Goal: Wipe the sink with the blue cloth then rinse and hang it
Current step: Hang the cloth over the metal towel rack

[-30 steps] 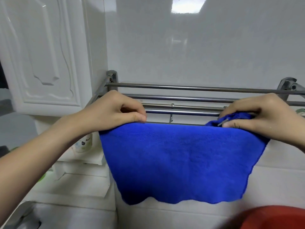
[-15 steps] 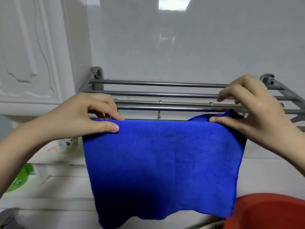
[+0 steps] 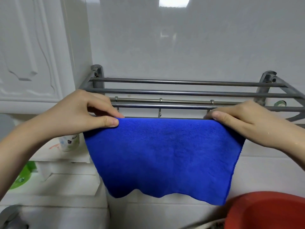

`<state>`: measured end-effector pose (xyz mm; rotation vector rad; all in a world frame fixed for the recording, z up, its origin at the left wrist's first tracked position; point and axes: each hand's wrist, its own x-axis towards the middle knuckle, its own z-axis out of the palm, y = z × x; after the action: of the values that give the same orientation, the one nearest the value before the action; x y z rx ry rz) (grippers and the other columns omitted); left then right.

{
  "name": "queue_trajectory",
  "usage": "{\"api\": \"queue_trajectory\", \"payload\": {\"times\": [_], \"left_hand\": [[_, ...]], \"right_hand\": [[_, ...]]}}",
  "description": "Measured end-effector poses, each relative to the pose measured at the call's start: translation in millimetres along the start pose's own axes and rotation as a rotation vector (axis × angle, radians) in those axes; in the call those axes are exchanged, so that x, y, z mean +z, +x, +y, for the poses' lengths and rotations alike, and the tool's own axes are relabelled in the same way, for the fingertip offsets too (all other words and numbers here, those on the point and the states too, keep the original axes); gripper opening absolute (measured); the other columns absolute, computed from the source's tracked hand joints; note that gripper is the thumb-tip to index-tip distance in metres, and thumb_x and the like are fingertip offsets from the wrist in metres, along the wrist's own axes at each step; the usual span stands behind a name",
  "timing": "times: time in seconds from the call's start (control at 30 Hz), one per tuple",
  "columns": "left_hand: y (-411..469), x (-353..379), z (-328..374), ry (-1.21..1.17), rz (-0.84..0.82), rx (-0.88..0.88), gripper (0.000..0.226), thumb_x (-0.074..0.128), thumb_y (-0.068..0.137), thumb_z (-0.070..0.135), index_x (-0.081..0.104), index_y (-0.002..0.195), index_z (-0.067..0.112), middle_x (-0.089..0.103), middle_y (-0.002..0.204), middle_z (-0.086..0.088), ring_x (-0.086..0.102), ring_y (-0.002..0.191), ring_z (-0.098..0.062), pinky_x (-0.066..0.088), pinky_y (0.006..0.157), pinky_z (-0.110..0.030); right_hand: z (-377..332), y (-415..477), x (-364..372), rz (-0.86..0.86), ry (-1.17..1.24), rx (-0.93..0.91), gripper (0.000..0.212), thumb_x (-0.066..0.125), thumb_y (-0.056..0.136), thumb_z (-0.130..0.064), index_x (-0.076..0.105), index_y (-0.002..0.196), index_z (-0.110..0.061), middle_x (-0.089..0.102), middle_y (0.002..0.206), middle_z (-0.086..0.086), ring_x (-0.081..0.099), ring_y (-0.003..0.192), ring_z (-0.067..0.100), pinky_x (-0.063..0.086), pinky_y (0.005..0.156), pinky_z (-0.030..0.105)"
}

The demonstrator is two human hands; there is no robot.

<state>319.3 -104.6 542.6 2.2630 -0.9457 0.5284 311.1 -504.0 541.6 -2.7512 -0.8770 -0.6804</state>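
Note:
The blue cloth (image 3: 165,156) hangs flat over the front bar of a metal towel rack (image 3: 181,92) fixed to the white tiled wall. My left hand (image 3: 85,113) pinches the cloth's top left corner between thumb and fingers at the bar. At the top right corner my right hand (image 3: 244,123) grips the cloth's edge, thumb on the front and fingers curled behind. The cloth's lower edge falls in soft waves. No sink basin shows in this view.
A white cabinet door (image 3: 29,55) stands at the upper left. Below it sit a small white printed cup (image 3: 70,142) and a green item (image 3: 23,176). A red basin (image 3: 267,210) fills the bottom right corner. A grey fitting (image 3: 11,215) shows at bottom left.
My right hand has come down from the upper bars and closed on the cloth's right corner at the front bar. The cloth's top edge now lies straighter and wider along the bar.

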Motion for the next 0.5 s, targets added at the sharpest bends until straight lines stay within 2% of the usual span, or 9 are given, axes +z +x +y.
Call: {"api": "queue_trajectory", "payload": {"times": [0.07,0.13,0.2,0.27,0.37,0.5], "left_hand": [[-0.6,-0.2,1.1,-0.003,0.005,-0.011,0.021,0.074,0.068,0.043,0.079,0.088,0.041,0.073,0.081,0.008,0.068,0.080,-0.009,0.047,0.072,-0.010],[-0.9,1.3,3.3,-0.010,0.030,-0.029,0.021,0.075,0.066,0.045,0.078,0.086,0.041,0.073,0.078,0.009,0.067,0.075,-0.008,0.049,0.070,-0.012],[-2.1,4.3,5.0,-0.017,0.085,-0.062,0.014,0.080,0.069,0.037,0.077,0.082,0.040,0.073,0.075,0.010,0.066,0.067,-0.010,0.052,0.068,-0.019],[-6.8,6.3,6.6,0.049,0.127,-0.058,0.013,0.084,0.073,0.028,0.077,0.076,0.039,0.073,0.076,0.014,0.066,0.071,-0.010,0.051,0.067,-0.020],[-16.0,6.1,12.0,0.134,0.113,-0.012,0.015,0.086,0.072,0.035,0.076,0.084,0.037,0.073,0.085,0.019,0.068,0.085,-0.005,0.048,0.071,-0.011],[-7.0,1.0,12.7,0.144,0.163,-0.042,0.020,0.081,0.078,0.017,0.076,0.075,0.036,0.072,0.078,0.022,0.066,0.079,-0.001,0.042,0.066,-0.006]], "right_hand": [[-5.2,-2.0,1.9,0.172,-0.039,-0.126,0.038,0.038,0.097,-0.057,0.066,0.099,-0.031,0.066,0.091,-0.016,0.063,0.084,0.008,0.052,0.071,0.039],[-9.4,-1.8,4.1,0.319,-0.143,-0.265,0.026,0.052,0.098,-0.040,0.069,0.103,-0.020,0.061,0.097,-0.006,0.057,0.088,0.017,0.047,0.075,0.036],[-8.2,-4.2,8.9,0.353,-0.171,-0.349,0.025,0.054,0.098,-0.030,0.071,0.100,-0.012,0.060,0.094,0.001,0.055,0.086,0.023,0.044,0.075,0.036],[-7.4,-9.3,11.8,0.313,-0.067,-0.309,0.029,0.055,0.097,-0.039,0.071,0.100,-0.015,0.061,0.094,-0.003,0.060,0.085,0.017,0.046,0.076,0.030],[-5.7,-15.9,15.6,0.323,0.000,-0.216,0.032,0.060,0.089,-0.049,0.075,0.100,-0.023,0.062,0.092,-0.012,0.061,0.086,0.006,0.042,0.076,0.013],[-10.3,-7.7,5.5,0.324,0.151,-0.094,0.041,0.049,0.092,-0.062,0.075,0.090,-0.030,0.065,0.090,-0.017,0.064,0.088,0.008,0.046,0.076,0.025]]}}
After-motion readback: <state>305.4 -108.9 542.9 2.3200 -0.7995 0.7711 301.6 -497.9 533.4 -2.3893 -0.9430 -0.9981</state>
